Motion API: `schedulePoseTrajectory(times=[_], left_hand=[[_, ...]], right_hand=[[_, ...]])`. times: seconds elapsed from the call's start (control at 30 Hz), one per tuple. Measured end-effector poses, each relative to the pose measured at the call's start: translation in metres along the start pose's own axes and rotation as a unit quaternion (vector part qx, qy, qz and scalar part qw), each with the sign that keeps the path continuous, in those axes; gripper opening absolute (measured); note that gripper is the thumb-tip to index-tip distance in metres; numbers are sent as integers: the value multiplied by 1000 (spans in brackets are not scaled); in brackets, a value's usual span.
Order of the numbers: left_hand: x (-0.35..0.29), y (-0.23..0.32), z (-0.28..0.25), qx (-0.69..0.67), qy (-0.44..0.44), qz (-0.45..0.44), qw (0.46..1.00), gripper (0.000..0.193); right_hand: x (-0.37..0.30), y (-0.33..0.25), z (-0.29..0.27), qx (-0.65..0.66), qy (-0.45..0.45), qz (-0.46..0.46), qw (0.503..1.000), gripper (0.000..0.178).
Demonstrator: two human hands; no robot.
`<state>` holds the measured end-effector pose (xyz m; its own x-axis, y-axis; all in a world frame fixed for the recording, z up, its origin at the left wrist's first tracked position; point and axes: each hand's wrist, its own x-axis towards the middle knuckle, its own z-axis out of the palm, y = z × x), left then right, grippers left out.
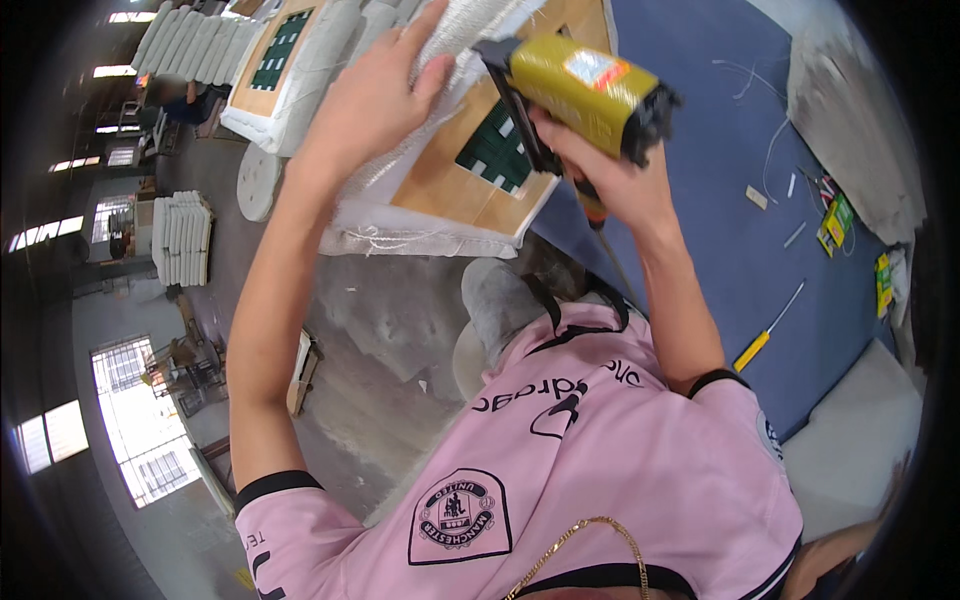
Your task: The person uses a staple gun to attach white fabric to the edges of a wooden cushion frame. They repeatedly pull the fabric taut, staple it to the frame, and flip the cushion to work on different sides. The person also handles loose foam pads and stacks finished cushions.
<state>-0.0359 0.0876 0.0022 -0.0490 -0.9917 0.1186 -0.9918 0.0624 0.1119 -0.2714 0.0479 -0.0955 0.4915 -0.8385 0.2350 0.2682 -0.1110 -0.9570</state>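
My right hand [625,180] is wrapped round the handle of an olive-yellow staple gun [570,80] with a black nose and end cap. A hose trails down from its grip. Beneath the gun lies an upholstered seat panel [425,190] with a wooden underside, a green webbing patch [497,150] in its opening and white padded edges. My left hand [372,105] rests on the silvery-white cover fabric [462,38] along the panel's side, index finger extended and thumb apart. Its other fingers are partly hidden. The gun's nose hangs over the panel; contact cannot be judged.
A blue-covered table [690,270] carries a yellow-handled screwdriver [755,347], green-and-yellow packets [834,224] and loose threads. Another padded panel [270,75] stands at the upper left. Stacked cushions [182,238] and a person [188,108] are farther off. Someone's arm [835,550] shows at lower right.
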Motion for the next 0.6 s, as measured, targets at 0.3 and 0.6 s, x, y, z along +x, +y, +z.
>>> schedulePoseTrajectory(times=[0.3, 0.6], left_hand=[[4, -4, 0, -33, -33, 45, 998, 74], [3, 6, 2, 1, -19, 8, 1000, 90]], right_hand=[[6, 17, 16, -59, -22, -24, 998, 37], [-1, 11, 12, -16, -68, 17, 997, 46]])
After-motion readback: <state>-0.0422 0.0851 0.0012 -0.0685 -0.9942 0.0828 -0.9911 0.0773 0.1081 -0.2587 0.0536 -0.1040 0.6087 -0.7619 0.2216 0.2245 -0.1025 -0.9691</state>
